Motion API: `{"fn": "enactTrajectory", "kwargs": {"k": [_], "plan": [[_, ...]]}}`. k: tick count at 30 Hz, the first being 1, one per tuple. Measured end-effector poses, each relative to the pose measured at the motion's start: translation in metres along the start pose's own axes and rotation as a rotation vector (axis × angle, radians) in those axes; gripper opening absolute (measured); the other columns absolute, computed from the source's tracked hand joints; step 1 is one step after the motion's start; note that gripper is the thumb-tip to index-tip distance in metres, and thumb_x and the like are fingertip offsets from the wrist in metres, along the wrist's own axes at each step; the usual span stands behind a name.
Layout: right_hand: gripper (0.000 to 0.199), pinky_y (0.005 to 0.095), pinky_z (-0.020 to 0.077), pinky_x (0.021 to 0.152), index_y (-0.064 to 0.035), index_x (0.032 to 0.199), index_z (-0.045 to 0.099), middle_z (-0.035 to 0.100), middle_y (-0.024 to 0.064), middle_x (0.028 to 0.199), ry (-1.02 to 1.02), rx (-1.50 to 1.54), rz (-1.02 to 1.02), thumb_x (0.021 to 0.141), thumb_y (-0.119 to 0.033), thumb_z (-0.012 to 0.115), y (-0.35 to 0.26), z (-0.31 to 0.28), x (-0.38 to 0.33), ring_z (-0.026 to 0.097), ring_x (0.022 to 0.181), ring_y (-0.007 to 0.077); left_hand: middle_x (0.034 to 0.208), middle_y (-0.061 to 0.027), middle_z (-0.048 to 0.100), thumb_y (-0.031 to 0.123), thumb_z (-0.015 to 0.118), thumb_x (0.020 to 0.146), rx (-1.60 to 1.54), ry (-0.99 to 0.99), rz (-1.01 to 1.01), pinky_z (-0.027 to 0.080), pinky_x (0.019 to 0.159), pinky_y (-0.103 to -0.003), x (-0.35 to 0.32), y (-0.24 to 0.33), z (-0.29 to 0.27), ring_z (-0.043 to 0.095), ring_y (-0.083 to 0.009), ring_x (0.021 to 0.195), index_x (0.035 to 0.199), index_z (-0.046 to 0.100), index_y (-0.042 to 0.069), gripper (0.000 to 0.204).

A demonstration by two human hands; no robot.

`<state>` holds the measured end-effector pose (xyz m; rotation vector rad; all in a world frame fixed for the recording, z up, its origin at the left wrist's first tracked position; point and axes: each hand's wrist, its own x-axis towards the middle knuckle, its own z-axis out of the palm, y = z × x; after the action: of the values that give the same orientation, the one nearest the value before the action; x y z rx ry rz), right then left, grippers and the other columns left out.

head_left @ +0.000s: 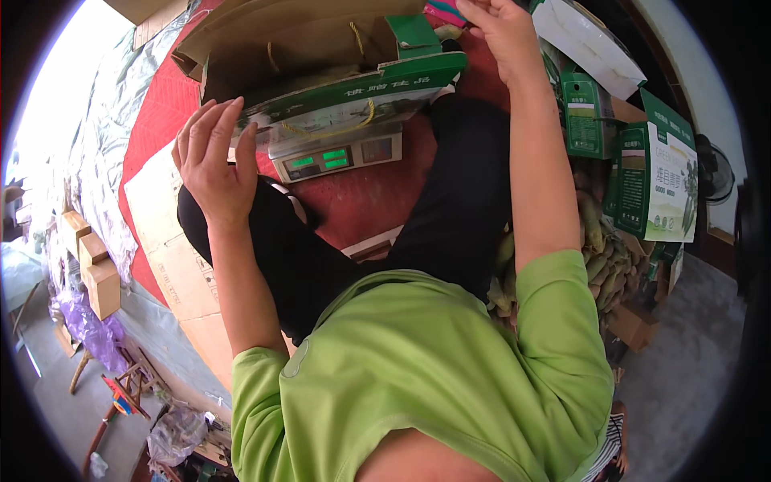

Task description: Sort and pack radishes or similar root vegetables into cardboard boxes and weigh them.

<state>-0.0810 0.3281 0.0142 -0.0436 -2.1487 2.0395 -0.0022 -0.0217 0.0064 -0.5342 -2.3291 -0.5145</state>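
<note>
- The green-and-white carton (353, 100) sits on the digital scale (337, 157) with its flaps up, so it appears to be mid-weighing and not yet closed.
- The left hand (210, 157), fingers spread and holding nothing, rests at the carton's near left corner.
- The right hand (499, 28) reaches over the far right flap; its fingertips are cut off, so its grip cannot be told.
- The carton's inside is dark and its contents hidden.
- Folded green boxes (654, 181) and a pile of green corn cobs (606, 265) lie to the right.
</note>
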Motion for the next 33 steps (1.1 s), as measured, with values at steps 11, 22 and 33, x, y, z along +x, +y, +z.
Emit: {"fn": "enactTrajectory", "kwargs": {"k": [11, 22, 33], "plan": [[0.023, 0.0310, 0.0514, 0.077, 0.0013, 0.114, 0.057, 0.063, 0.0067, 0.105, 0.128, -0.142, 0.364, 0.092, -0.008, 0.059, 0.035, -0.001, 0.010, 0.063, 0.084, 0.0157, 0.105, -0.0070, 0.066, 0.010, 0.070, 0.080, 0.065, 0.016, -0.039, 0.042, 0.093, -0.036, -0.002, 0.001, 0.001, 0.059, -0.0242, 0.104, 0.109, 0.070, 0.009, 0.029], [0.036, 0.0436, 0.0467, 0.086, -0.0109, 0.122, 0.061, 0.063, 0.0023, 0.109, -0.188, -0.312, 0.669, 0.089, -0.025, 0.059, 0.074, -0.007, 0.009, 0.058, 0.101, 0.0184, 0.112, -0.0098, 0.065, 0.011, 0.057, 0.093, -0.373, 0.156, -0.473, 0.043, 0.095, -0.032, 0.001, -0.023, -0.007, 0.058, -0.0208, 0.108, 0.114, 0.065, 0.003, 0.024], [0.032, 0.0253, 0.0455, 0.062, -0.0055, 0.117, 0.060, 0.063, 0.0015, 0.093, -0.308, -0.339, 0.606, 0.088, -0.013, 0.050, 0.079, -0.004, 0.015, 0.058, 0.074, 0.0113, 0.134, -0.0123, 0.053, 0.062, 0.042, 0.093, -0.712, -0.560, -1.180, 0.044, 0.092, -0.045, 0.006, -0.112, 0.001, 0.049, -0.0256, 0.123, 0.136, 0.049, 0.010, 0.067]]}}
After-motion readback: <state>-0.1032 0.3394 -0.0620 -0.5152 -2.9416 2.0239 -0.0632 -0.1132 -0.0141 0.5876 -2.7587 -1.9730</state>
